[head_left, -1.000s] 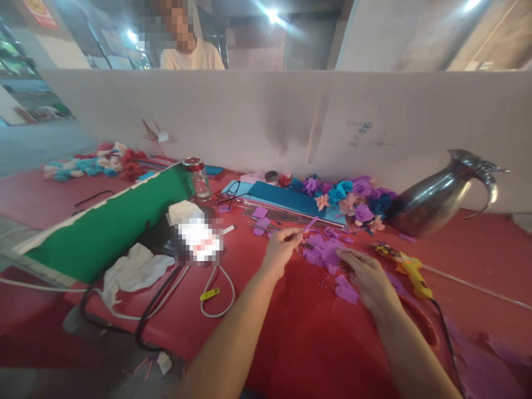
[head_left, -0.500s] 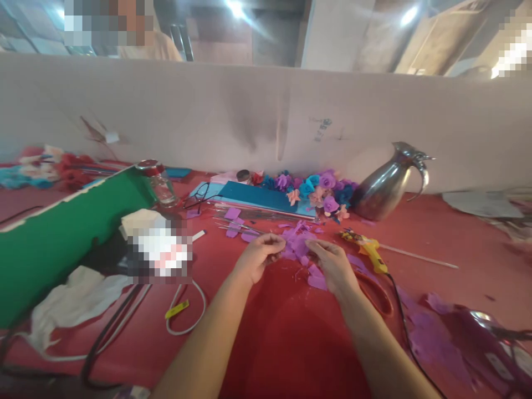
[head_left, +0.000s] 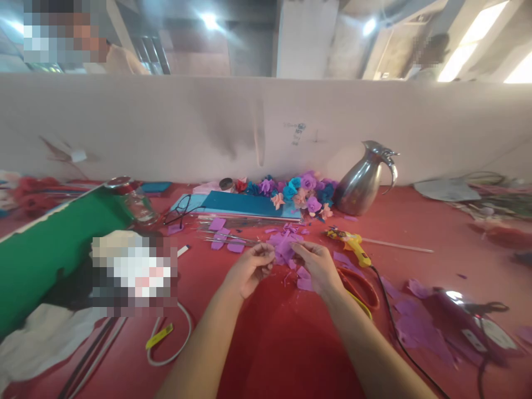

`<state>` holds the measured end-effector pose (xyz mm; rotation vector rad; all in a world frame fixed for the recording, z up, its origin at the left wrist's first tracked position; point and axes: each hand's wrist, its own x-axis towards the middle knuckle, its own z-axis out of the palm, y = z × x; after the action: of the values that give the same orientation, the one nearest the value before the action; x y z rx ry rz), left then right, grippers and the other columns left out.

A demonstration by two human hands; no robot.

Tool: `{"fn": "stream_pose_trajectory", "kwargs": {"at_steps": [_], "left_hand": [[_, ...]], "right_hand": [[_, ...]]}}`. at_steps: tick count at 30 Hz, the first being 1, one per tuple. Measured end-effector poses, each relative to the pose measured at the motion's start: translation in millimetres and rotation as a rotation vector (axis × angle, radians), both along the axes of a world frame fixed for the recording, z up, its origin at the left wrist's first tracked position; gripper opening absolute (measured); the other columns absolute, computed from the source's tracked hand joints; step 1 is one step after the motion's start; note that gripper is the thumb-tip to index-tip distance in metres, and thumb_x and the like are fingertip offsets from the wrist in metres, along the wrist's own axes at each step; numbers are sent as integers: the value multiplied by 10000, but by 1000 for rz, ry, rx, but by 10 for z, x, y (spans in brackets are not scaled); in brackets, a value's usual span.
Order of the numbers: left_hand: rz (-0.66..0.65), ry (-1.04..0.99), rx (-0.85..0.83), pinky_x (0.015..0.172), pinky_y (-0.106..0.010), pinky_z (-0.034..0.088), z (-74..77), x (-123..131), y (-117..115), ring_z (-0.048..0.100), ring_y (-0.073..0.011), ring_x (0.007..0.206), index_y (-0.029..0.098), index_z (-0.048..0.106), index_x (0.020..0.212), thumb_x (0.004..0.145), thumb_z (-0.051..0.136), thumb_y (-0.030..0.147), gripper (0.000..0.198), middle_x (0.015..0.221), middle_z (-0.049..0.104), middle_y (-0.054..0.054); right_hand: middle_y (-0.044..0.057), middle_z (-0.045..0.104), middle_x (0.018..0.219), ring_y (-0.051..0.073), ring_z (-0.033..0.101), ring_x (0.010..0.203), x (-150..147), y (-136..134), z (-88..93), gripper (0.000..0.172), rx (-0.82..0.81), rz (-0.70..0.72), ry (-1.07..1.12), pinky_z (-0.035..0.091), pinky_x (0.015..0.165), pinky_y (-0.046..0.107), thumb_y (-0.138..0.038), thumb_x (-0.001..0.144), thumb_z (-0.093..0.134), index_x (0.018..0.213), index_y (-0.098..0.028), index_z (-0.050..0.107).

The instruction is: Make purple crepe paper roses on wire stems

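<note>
Both my hands meet over a small heap of purple paper pieces (head_left: 284, 247) on the red table (head_left: 291, 343). My left hand (head_left: 249, 269) has its fingers pinched together at the heap's left edge, on a purple scrap. My right hand (head_left: 318, 265) is curled, its fingertips pinching purple paper at the same spot. More purple scraps (head_left: 224, 243) lie to the left beside thin metal wires (head_left: 226, 239). A yellow glue gun (head_left: 351, 244) lies just right of my right hand, with red-handled scissors (head_left: 361, 281) under my wrist.
A steel jug (head_left: 362, 178) and a bunch of finished paper flowers (head_left: 297, 192) stand at the back by the white partition. Blue sheets (head_left: 245, 204), glasses, a glass jar (head_left: 137, 202) and a green board (head_left: 50, 249) are at the left. Cables run along the front. A person sits beyond the partition.
My left hand, which held a purple strip up, has come down to meet my right hand at the purple heap. The view has swung to the right, showing more table there.
</note>
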<state>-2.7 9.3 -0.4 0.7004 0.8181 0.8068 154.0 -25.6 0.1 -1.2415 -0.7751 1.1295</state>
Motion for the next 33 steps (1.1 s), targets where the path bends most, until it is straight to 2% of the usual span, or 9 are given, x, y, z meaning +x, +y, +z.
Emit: {"fn": "stream_pose_trajectory", "kwargs": {"at_steps": [5, 10, 22, 27, 33], "left_hand": [[-13, -31, -37, 434, -130, 303, -45, 8, 15, 456, -34, 449, 142, 600, 719, 547, 791, 123, 259, 544, 542, 34], [7, -27, -55, 440, -131, 320, -28, 30, 5, 468, -36, 451, 145, 624, 763, 558, 777, 84, 263, 551, 556, 34], [27, -17, -56, 438, -129, 327, -30, 53, -3, 478, -34, 445, 163, 634, 867, 544, 788, 63, 371, 557, 565, 50], [38, 4, -47, 449, -136, 349, -6, 77, -17, 483, -31, 444, 134, 662, 782, 494, 818, 79, 331, 554, 584, 40], [59, 68, -26, 482, -148, 379, -3, 95, -27, 488, -30, 448, 117, 700, 702, 425, 860, 133, 320, 529, 596, 31]], "right_hand": [[16, 623, 561, 100, 480, 500, 6, 19, -31, 312, 6, 2, 46, 387, 511, 231, -455, 546, 761, 623, -155, 726], [3, 595, 532, 93, 451, 484, 6, 15, -30, 298, 39, 20, 38, 360, 488, 224, -448, 586, 744, 620, -153, 724], [-3, 646, 584, 96, 501, 521, 0, -6, -9, 238, 56, 36, 101, 403, 554, 232, -415, 605, 739, 655, -183, 738], [11, 658, 604, 104, 513, 537, 3, -7, -20, 258, 48, 52, 112, 409, 562, 234, -417, 605, 742, 695, -175, 746], [8, 649, 592, 99, 500, 539, -10, -25, 24, 257, 32, 46, 112, 402, 554, 227, -424, 585, 750, 652, -176, 738]]}}
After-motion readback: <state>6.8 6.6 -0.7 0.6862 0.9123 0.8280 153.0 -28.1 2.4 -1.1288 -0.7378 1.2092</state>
